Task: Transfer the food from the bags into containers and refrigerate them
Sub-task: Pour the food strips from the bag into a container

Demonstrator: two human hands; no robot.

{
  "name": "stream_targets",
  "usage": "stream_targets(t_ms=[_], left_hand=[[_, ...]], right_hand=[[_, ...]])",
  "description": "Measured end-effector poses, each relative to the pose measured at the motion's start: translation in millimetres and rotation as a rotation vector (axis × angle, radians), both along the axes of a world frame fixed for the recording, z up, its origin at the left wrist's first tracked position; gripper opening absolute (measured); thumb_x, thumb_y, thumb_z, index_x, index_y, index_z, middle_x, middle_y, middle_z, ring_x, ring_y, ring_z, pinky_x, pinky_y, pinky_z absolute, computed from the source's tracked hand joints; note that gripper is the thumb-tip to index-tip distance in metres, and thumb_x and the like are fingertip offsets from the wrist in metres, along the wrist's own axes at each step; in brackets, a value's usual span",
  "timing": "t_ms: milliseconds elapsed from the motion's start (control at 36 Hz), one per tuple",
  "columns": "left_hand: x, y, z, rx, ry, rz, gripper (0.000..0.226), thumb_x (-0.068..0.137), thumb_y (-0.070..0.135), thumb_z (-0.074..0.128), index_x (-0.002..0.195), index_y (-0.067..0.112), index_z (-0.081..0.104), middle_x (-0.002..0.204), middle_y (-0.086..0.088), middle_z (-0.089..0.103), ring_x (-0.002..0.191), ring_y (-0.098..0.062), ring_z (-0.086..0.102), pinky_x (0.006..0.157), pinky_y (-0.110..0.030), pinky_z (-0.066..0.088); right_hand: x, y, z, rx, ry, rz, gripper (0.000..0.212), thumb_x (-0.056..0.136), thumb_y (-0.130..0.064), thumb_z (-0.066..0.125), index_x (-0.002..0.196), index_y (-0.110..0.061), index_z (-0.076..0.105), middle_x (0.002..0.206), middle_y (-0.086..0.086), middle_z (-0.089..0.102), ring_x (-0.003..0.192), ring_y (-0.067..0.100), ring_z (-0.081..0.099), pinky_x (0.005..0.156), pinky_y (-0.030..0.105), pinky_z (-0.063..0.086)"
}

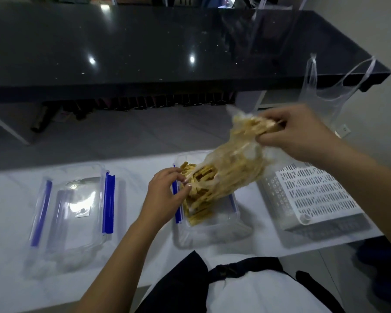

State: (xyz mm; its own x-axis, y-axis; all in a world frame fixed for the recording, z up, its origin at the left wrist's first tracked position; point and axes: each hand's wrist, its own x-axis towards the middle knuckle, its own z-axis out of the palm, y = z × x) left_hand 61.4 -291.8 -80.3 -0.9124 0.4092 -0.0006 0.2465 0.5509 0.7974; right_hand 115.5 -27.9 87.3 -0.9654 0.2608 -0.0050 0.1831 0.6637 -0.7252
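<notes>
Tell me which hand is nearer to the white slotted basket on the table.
Right. The right hand holds the bag's raised end just above and behind the basket; the left hand is across the container.

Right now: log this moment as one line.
step: emptying bag into container | right hand: grips bag's raised end | left hand: at bag mouth | strips: partly in container | lid: off, left

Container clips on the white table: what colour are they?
Blue, seen clearly in the head view on the container clips.
</notes>
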Motion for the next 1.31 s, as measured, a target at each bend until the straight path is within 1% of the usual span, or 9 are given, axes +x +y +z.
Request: stream_targets(t_ms=[111, 250, 472, 639, 778, 889, 1028, 1167, 1306], left_hand=[[6, -2, -4, 0.009, -0.015, -0.009, 0.012, 0.088, 0.034, 0.074, 0.092, 0.035, 0.064, 0.123, 0.019, 0.057, 0.117, -0.001, 0.044, 0.11, -0.038, 0.04], [13, -4, -3, 0.025, -0.067, -0.001, 0.01, 0.087, 0.035, 0.074, 0.09, 0.037, 0.064, 0.117, 0.025, 0.054, 0.114, -0.001, 0.047, 0.101, -0.027, 0.039], [25, -19, -10, 0.062, -0.082, 0.071, 0.01, 0.088, 0.036, 0.07, 0.097, 0.032, 0.067, 0.103, 0.016, 0.065, 0.095, -0.004, 0.06, 0.085, -0.021, 0.046], [26, -26, -16, 0.018, -0.088, 0.038, 0.015, 0.091, 0.031, 0.07, 0.105, 0.028, 0.069, 0.112, 0.011, 0.064, 0.103, -0.007, 0.058, 0.082, -0.01, 0.043], [16, -30, -14, 0.058, -0.1, 0.045, 0.024, 0.091, 0.028, 0.071, 0.09, 0.05, 0.06, 0.105, 0.026, 0.059, 0.101, 0.01, 0.056, 0.071, 0.003, 0.041], [14, -32, -17, 0.046, -0.098, 0.041, 0.02, 0.092, 0.029, 0.07, 0.092, 0.047, 0.062, 0.104, 0.028, 0.058, 0.102, 0.014, 0.055, 0.071, 0.001, 0.041], [13, -33, -21, 0.055, -0.12, 0.037, 0.008, 0.092, 0.038, 0.066, 0.098, 0.043, 0.064, 0.107, 0.031, 0.058, 0.101, 0.013, 0.056, 0.073, -0.001, 0.039], [4, -28, -17, 0.146, -0.115, 0.069, 0.018, 0.097, 0.036, 0.06, 0.112, 0.034, 0.069, 0.12, 0.017, 0.063, 0.109, 0.004, 0.058, 0.082, -0.005, 0.043], [-26, -11, -10, 0.136, -0.185, 0.048, 0.034, 0.103, 0.031, 0.052, 0.135, 0.042, 0.052, 0.139, 0.021, 0.046, 0.125, 0.0, 0.044, 0.097, -0.024, 0.041]], right_hand=[[3, -12, -7, 0.055, -0.084, 0.037, 0.023, 0.075, -0.013, 0.082, 0.091, -0.029, 0.078, 0.073, -0.006, 0.072, 0.068, 0.008, 0.066, 0.07, 0.034, 0.054], [2, -20, -6, -0.157, -0.029, 0.009, 0.026, 0.075, -0.007, 0.084, 0.095, -0.023, 0.079, 0.08, 0.008, 0.074, 0.067, 0.02, 0.071, 0.065, 0.038, 0.064], [1, -36, -7, -0.336, 0.108, 0.089, 0.028, 0.075, -0.004, 0.083, 0.095, -0.024, 0.079, 0.084, 0.005, 0.075, 0.072, 0.019, 0.073, 0.061, 0.029, 0.06], [3, -48, -25, -0.124, -0.224, 0.278, 0.042, 0.072, -0.034, 0.087, 0.112, -0.037, 0.071, 0.098, -0.01, 0.072, 0.087, 0.005, 0.07, 0.083, 0.031, 0.058], [11, -34, -26, -0.305, -0.138, 0.162, 0.054, 0.065, -0.047, 0.08, 0.115, -0.029, 0.072, 0.105, -0.007, 0.076, 0.093, 0.01, 0.074, 0.084, 0.032, 0.06], [28, -16, -39, -0.325, -0.065, -0.022, 0.026, 0.082, -0.027, 0.078, 0.108, -0.028, 0.074, 0.105, -0.007, 0.076, 0.099, 0.007, 0.071, 0.087, 0.026, 0.057], [72, -12, -70, -0.275, -0.133, -0.152, 0.025, 0.086, -0.029, 0.075, 0.11, -0.037, 0.071, 0.115, -0.017, 0.07, 0.108, -0.001, 0.064, 0.091, 0.03, 0.051], [111, -27, -101, -0.534, -0.291, -0.334, 0.044, 0.071, -0.053, 0.073, 0.114, -0.042, 0.067, 0.128, -0.012, 0.064, 0.116, 0.01, 0.061, 0.101, 0.044, 0.051], [124, -34, -127, -0.946, -0.448, -0.432, 0.066, 0.061, -0.063, 0.074, 0.12, -0.034, 0.068, 0.121, 0.001, 0.072, 0.105, 0.027, 0.071, 0.081, 0.042, 0.057]])
